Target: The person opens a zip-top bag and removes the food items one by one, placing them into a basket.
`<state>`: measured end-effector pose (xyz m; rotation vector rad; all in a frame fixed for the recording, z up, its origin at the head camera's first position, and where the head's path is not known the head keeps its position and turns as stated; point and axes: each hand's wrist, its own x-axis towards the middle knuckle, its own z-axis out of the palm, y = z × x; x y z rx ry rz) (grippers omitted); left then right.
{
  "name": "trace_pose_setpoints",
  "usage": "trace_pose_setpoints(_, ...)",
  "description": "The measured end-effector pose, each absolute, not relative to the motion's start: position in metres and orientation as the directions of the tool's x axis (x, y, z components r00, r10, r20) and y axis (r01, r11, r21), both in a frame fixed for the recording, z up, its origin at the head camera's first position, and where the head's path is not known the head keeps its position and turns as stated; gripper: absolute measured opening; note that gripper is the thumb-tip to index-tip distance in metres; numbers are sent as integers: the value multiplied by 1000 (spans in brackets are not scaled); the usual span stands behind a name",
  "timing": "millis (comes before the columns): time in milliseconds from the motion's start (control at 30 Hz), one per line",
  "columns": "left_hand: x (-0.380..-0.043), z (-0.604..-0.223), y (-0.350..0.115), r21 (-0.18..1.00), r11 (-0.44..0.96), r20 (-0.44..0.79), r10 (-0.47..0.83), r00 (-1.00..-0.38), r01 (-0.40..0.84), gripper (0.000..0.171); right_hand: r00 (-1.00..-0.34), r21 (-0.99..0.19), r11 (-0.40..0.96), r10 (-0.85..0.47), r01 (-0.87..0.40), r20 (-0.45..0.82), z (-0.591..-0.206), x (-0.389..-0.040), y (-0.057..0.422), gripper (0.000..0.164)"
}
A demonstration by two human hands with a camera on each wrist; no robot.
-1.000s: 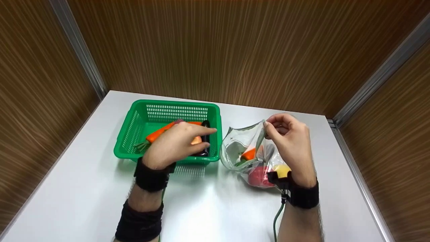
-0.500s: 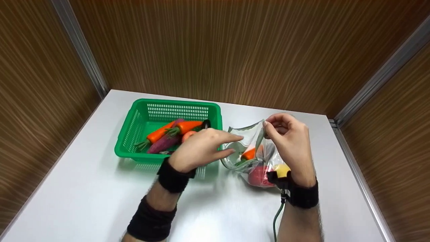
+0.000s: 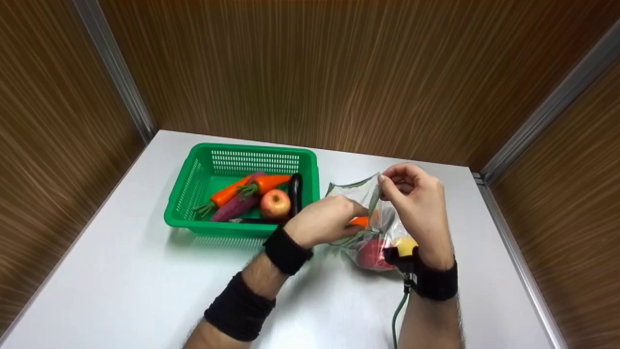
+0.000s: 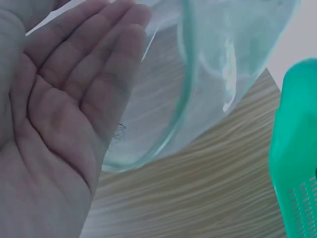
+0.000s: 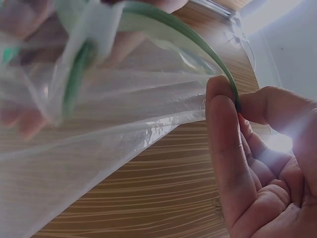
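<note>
Plastic bag (image 3: 385, 230), right of centre: I see right hand (image 3: 417, 211) pinching rim (image 3: 375, 196), likely holding it wide for left hand (image 3: 327, 220), fingers straight, nothing visibly gripped.

Head view from above; close wrist views, same bag (image 3: 385, 223)

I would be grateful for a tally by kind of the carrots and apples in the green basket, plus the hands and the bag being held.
Carrots: 2
Apples: 1
Hands: 2
Bag: 1
Total: 6
</note>
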<state>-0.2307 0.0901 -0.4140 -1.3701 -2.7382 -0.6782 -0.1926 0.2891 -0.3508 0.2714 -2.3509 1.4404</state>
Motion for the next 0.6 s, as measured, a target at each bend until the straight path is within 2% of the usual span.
trace_pose_setpoints(167,-234,-422,101,348,585,151,736,-660,733,5,-912,-817,454,22,-356,409,-350,-193,289,4)
trace_pose_setpoints(367,-239,-432,121,263,713,-16,677,-736,650,9,-917,-813,470,20,-343,399,-351,-192,289,4)
trace_pose_setpoints(467,-240,-439,129,195,723,-46,681,-731,662,14,-918,-813,472,22,-340,396,-351,-192,289,4)
trace_pose_setpoints(600,-241,-452,134,62,701,-10,712,-702,710,15,-918,-816,466,20,-342,396,-351,-192,289,4)
